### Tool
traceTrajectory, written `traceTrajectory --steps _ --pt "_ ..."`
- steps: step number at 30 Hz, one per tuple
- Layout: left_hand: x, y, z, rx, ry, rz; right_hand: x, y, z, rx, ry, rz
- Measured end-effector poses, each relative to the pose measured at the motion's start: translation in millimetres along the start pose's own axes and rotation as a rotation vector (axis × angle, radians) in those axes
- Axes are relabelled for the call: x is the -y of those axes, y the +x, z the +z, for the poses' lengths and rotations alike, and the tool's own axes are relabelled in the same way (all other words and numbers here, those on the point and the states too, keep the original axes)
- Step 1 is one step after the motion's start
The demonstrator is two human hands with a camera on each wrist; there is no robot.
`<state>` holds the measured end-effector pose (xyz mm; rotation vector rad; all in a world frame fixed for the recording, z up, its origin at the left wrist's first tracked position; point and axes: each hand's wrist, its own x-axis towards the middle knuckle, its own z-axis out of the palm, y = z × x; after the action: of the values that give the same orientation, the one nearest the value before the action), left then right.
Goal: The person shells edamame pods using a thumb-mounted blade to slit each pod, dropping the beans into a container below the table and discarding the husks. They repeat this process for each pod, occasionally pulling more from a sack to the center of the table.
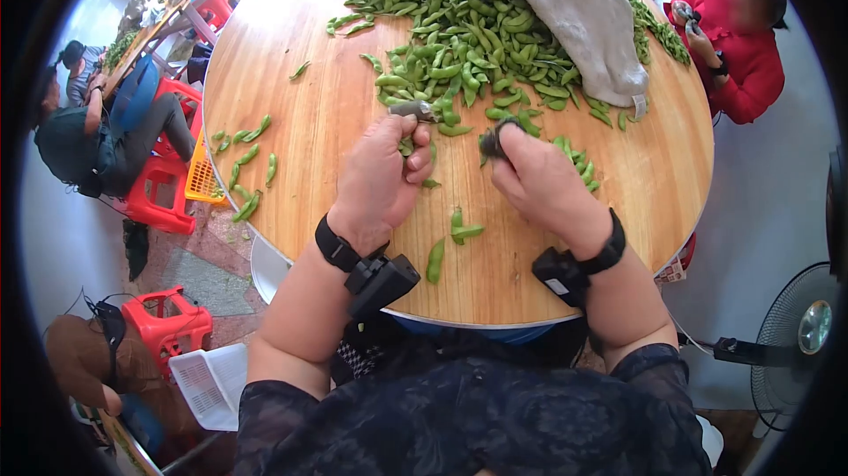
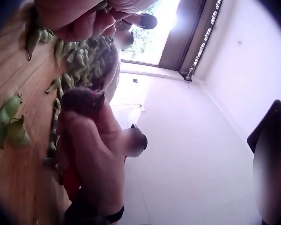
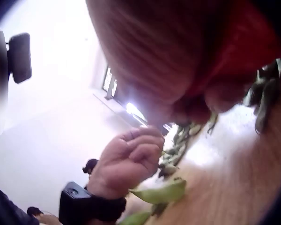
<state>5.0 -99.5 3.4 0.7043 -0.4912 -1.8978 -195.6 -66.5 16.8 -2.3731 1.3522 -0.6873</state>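
My left hand [image 1: 380, 167] is raised over the near part of the round table, its fingers curled round a green bean pod [image 1: 406, 147]. A dark cover [image 1: 411, 111] sits at its thumb. To its right, my right hand [image 1: 543, 171] is curled and slightly blurred, with another dark cover [image 1: 499, 139] at the thumb. A bit of green pod [image 1: 484, 156] shows at its fingertips, mostly hidden by the cover. Beyond both hands lies a large heap of bean pods [image 1: 459, 43]. Between the forearms are a few loose pods [image 1: 435, 260] on the wood.
A white cloth [image 1: 574, 17] covers the heap's right side. Scattered pods [image 1: 247, 158] lie along the left of the wooden table [image 1: 309, 176]. A person in red [image 1: 742, 52] sits at the right, near a fan [image 1: 795, 343]. Red stools [image 1: 163, 198] and a white basket [image 1: 212, 383] stand left.
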Motion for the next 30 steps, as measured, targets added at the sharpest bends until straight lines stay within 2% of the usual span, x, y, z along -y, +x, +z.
traceTrajectory --steps 2,3,7,9,10,11,12,15,16,20,23,25,27,28,29,30 --pt "4 0 0 0.032 0.04 -0.037 1 10 16 -0.236 -0.266 0.061" --pt "5 -1 2 0.035 0.042 -0.042 0 15 19 -0.172 -0.361 0.08" --pt "10 -4 5 0.037 0.152 -0.009 -3 16 18 -0.102 -0.438 0.068" --pt "11 -7 7 0.05 0.183 0.004 -8 12 9 -0.218 0.023 0.125" --pt "10 -11 13 0.074 0.356 -0.021 -7 12 3 -0.213 0.019 0.121" --pt "11 -15 17 0.096 0.529 -0.048 -2 10 -6 -0.166 0.265 0.238" --pt "14 -16 20 0.093 0.526 -0.048 3 8 -12 -0.117 0.512 0.357" --pt "21 -17 19 0.335 0.625 -0.127 14 4 -12 -0.141 0.647 0.317" --pt "21 -15 14 0.335 0.629 -0.132 15 3 -11 -0.158 0.747 0.309" --pt "22 -14 10 0.321 0.571 -0.136 1 -4 -20 -0.162 0.901 0.451" --pt "21 -15 12 0.319 0.608 -0.085 4 -6 -23 -0.076 0.88 0.458" --pt "24 -14 10 0.347 0.641 -0.064 13 -6 -26 0.075 0.788 0.443" --pt "32 -11 6 0.356 0.837 0.167 12 -8 -22 0.096 0.819 0.441" --pt "33 -10 5 0.356 0.837 0.166 11 -8 -20 0.118 0.847 0.434" --pt "35 -10 5 0.345 0.905 0.239 8 -9 -17 0.118 0.847 0.435" --pt "36 -11 5 0.332 0.973 0.312 5 -10 -14 0.073 0.742 0.373"
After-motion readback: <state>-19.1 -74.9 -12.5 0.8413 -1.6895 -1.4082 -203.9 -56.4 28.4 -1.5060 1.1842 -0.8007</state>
